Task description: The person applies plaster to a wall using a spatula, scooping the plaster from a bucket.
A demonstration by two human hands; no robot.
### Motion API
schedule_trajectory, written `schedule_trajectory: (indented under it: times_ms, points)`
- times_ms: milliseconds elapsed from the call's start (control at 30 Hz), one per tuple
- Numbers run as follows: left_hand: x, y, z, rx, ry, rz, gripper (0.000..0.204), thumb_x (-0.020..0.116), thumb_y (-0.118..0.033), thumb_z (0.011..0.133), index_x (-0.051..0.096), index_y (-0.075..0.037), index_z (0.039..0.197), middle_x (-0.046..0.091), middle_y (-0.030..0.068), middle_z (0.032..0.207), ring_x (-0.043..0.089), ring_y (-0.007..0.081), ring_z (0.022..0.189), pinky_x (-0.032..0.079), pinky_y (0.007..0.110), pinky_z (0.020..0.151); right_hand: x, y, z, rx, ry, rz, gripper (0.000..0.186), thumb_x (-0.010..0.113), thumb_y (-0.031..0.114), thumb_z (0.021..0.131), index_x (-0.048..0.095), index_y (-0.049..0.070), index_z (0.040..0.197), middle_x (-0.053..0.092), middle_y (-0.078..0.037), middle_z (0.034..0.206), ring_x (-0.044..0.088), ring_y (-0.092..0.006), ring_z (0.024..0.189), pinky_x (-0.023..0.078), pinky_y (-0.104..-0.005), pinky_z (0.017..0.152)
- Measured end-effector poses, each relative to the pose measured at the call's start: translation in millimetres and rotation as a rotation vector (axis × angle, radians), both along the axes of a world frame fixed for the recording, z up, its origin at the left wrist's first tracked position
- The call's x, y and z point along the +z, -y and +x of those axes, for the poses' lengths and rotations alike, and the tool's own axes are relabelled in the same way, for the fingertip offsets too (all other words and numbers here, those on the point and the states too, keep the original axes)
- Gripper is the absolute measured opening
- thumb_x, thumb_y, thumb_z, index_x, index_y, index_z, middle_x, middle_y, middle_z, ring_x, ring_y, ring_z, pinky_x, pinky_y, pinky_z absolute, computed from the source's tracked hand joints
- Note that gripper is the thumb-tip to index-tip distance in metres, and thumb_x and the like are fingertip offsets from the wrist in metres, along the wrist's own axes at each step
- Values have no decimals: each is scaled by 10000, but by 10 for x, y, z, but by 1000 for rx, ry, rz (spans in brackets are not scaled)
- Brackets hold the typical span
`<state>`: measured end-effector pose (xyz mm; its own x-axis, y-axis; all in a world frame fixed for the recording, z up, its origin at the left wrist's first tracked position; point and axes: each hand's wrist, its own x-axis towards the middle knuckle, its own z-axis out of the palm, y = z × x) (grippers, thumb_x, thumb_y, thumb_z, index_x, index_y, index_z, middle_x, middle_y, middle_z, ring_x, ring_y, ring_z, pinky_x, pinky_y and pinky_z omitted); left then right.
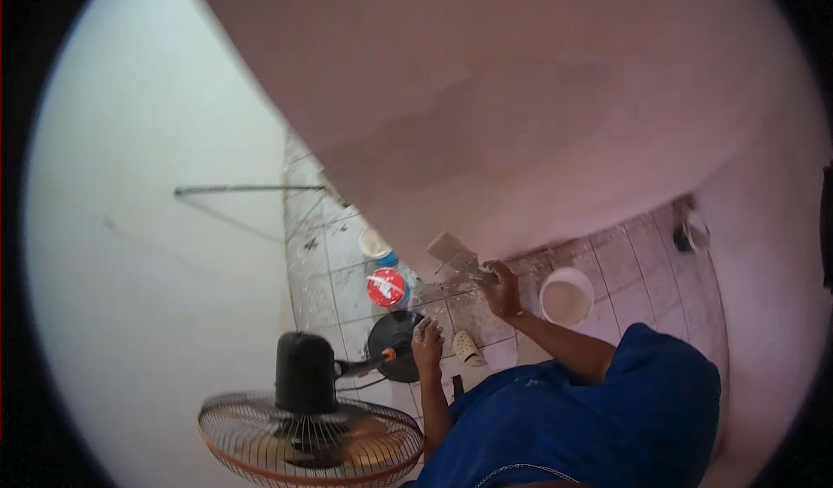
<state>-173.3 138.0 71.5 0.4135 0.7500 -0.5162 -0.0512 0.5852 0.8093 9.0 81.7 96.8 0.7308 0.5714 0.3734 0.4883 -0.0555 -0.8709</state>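
My right hand [501, 292] is closed around the handle of a wide flat paintbrush [453, 252], its pale head pointing up and left. The brush is close to the lower edge of a pinkish wall [555, 158]; whether it touches I cannot tell. A darker, damp-looking patch [416, 137] spreads over that wall. My left hand [427, 344] hangs lower, above the round black base [397, 346] of a standing fan. Its fingers, marked with pale smears, are loosely extended and no object shows in them.
The fan's wire cage [312, 440] stands close at lower left. On the smeared tile floor are a red-lidded tub [387, 288], an open blue-and-white tub [375, 244], a white bucket [567, 297] and a pale clog [468, 349]. A dark rod [247, 189] shows against the white wall.
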Motion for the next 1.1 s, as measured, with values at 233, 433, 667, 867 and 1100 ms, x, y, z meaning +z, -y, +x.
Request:
schedule_trajectory:
  times_ms: [233,433,667,867,1100]
  points:
    - [-62,251,416,26,-47,-20,304,489,-207,799,473,-15,1034,552,72,885,548,150,754,436,233,629,-231,1198,694,-348,-147,-257,430,646,157,671,480,-50,1009,541,-212,919,524,-337,870,398,-372,782]
    - [-414,454,1150,-383,-196,124,261,423,-205,817,501,-21,986,559,88,942,554,165,799,438,253,637,-495,2202,876,-554,-478,-378,550,660,125,640,417,-73,1092,538,-219,980,533,-287,922,414,-333,786]
    - [-1781,1015,1978,-964,-408,329,340,521,-230,759,485,9,999,568,157,927,542,273,874,434,361,730,-1940,3459,1247,-514,-475,-927,511,661,184,630,444,4,1056,549,-209,886,518,-362,876,435,-379,732]
    - [-3324,1584,2306,-1499,-567,876,378,513,-263,769,485,17,1020,473,191,1093,491,307,942,418,347,786,-3489,3625,1650,-349,-380,-1277,313,506,154,728,453,55,1020,554,-159,829,555,-303,809,464,-396,648]
    - [-4073,2332,2760,-1502,-597,670,609,527,-288,753,307,86,1180,339,273,1202,323,343,1143,268,394,949,-4961,3448,1892,-136,-69,-1397,263,450,131,741,488,49,988,550,-122,856,565,-252,790,462,-366,614]
